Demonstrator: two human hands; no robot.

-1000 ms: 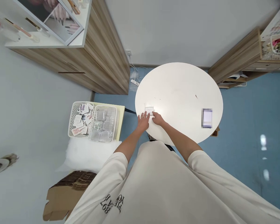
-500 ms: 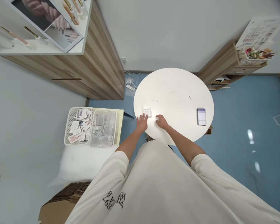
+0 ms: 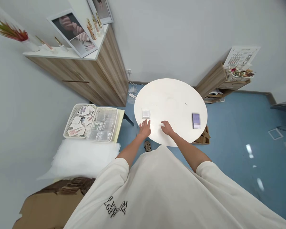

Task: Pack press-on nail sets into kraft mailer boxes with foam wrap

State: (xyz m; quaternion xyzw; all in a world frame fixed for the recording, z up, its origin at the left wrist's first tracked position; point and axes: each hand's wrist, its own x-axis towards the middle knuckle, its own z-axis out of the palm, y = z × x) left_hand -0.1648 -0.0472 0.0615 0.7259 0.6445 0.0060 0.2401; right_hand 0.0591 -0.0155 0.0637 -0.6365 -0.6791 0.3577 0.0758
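A small clear square packet (image 3: pixel 146 114) lies on the round white table (image 3: pixel 173 95) near its left edge. My left hand (image 3: pixel 145 128) rests at the table's near-left rim just below the packet, fingers spread, empty. My right hand (image 3: pixel 167 127) lies on the tabletop a little to the right, fingers loosely apart, nothing in it. Neither hand touches the packet.
A purple-and-white card or phone (image 3: pixel 195 120) lies on the table's right side. A white basket (image 3: pixel 71 119) of printed cards and clear cases sits on a yellow stool at left. Wooden cabinets stand at back left (image 3: pixel 102 76) and back right (image 3: pixel 214 81). Cardboard (image 3: pixel 50 203) lies lower left.
Both hands have drawn back from the packet towards me and let it go; it stays on the table. The camera view has lifted and pulled back.
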